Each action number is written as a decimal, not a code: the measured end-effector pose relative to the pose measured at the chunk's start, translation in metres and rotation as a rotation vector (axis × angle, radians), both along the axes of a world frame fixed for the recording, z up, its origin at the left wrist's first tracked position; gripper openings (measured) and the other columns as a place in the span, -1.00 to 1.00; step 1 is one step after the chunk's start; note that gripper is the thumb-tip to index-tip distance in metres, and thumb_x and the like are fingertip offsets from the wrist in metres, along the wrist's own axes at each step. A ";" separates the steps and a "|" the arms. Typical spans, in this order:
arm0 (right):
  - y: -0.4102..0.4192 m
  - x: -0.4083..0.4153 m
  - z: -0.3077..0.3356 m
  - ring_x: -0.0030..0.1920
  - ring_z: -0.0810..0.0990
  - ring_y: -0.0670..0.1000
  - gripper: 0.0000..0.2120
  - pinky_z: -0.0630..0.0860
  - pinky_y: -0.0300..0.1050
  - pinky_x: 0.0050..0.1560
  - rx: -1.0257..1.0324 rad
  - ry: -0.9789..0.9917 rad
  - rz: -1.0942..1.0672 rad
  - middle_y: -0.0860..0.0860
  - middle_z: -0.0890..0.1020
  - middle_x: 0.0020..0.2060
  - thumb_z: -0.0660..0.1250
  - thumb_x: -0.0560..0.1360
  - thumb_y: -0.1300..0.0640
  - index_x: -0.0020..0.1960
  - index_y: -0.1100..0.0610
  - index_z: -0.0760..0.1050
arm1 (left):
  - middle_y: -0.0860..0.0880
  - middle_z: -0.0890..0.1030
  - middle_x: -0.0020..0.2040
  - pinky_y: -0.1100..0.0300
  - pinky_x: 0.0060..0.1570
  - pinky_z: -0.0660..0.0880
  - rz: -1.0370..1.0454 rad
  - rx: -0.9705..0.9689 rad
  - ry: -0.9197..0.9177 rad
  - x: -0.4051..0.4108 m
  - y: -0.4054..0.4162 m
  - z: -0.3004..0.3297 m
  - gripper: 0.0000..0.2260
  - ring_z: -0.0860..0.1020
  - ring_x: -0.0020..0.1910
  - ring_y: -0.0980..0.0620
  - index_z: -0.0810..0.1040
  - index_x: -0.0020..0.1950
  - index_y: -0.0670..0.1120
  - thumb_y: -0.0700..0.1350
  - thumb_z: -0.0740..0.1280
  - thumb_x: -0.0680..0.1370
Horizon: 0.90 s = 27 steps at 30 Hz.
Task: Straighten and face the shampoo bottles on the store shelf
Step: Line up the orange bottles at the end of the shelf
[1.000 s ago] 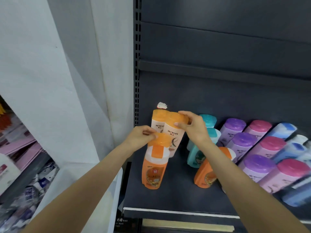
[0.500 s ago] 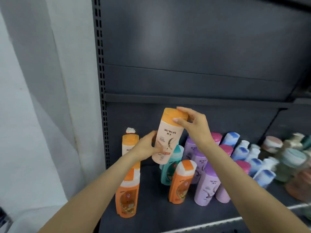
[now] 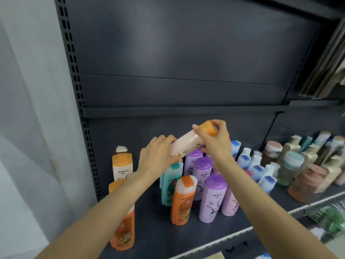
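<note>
Shampoo bottle [image 3: 188,146] tilts above the shelf [image 3: 168,238], left hand [image 3: 158,157] gripping its base, right hand [image 3: 214,141] pinching its cap.

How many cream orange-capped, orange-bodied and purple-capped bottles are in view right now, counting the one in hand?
Cream bottles with orange caps: 2, one standing, one held by the left hand and right hand
Orange-bodied bottles: 2
Purple-capped bottles: 3
Total: 7

Wall: you face a pale grey wall [image 3: 28,109] at left.
Upright: a perforated dark post [image 3: 74,75] edges it.
Back panel: dark grey metal [image 3: 177,53], softly lit.
Upper ledge: a narrow dark rail [image 3: 168,110] crosses.
</note>
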State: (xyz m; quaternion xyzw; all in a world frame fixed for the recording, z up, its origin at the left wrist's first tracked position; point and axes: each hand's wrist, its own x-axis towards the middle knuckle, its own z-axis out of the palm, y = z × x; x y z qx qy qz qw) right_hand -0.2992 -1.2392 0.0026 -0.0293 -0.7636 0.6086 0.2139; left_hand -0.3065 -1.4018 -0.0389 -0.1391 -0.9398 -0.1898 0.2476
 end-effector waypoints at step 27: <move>0.018 -0.012 -0.040 0.08 0.64 0.06 -0.48 0.60 -0.06 -0.03 -0.276 -0.116 0.511 0.08 0.65 0.07 0.28 0.50 0.40 0.37 -0.01 0.36 | -0.07 0.53 0.10 0.06 -0.09 0.51 0.023 -0.050 0.259 0.000 -0.076 -0.024 -0.37 0.39 0.08 -0.03 0.48 0.24 -0.13 -0.14 0.58 0.20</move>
